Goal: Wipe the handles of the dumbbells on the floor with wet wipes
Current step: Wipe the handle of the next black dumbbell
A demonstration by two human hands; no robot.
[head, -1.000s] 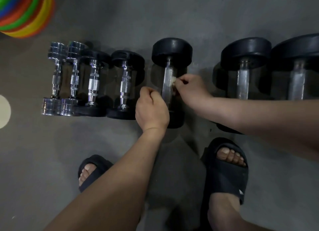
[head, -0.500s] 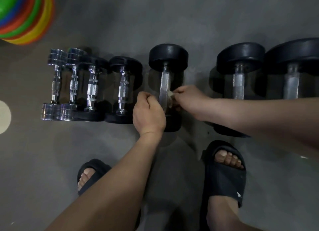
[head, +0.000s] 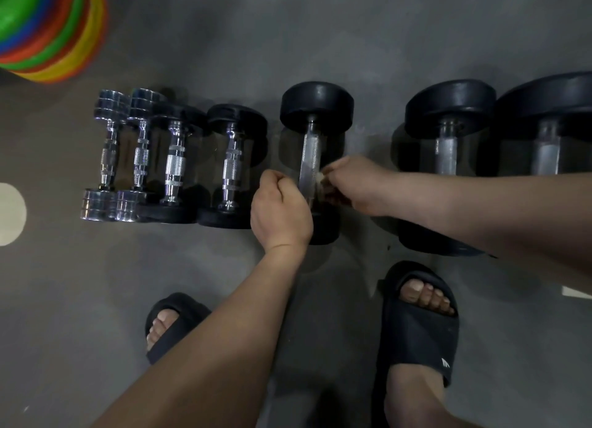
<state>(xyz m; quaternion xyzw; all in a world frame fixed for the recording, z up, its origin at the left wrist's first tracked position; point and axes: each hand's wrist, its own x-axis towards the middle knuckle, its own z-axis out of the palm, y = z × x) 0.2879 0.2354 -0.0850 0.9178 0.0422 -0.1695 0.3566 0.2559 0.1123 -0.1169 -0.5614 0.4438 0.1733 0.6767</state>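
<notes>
Several dumbbells lie in a row on the grey floor. The middle one is a black-headed dumbbell [head: 317, 107] with a knurled steel handle [head: 309, 152]. My right hand [head: 355, 184] reaches in from the right and pinches a small white wet wipe [head: 319, 177] against the handle's right side, near its lower half. My left hand [head: 282, 210] is curled in a fist at the near end of the same handle and covers it. Its fingertips are hidden, and it appears to grip the handle there.
Left of it lie two chrome dumbbells [head: 107, 155] and two small black-headed dumbbells [head: 232, 168]. Two larger black dumbbells [head: 448, 117] lie to the right. Stacked coloured discs [head: 48, 27] sit at the top left. My feet in black slides [head: 419, 322] stand just behind.
My right hand slid the wipe down the handle toward me, from its middle to its lower half. The left hand stayed at the near end.
</notes>
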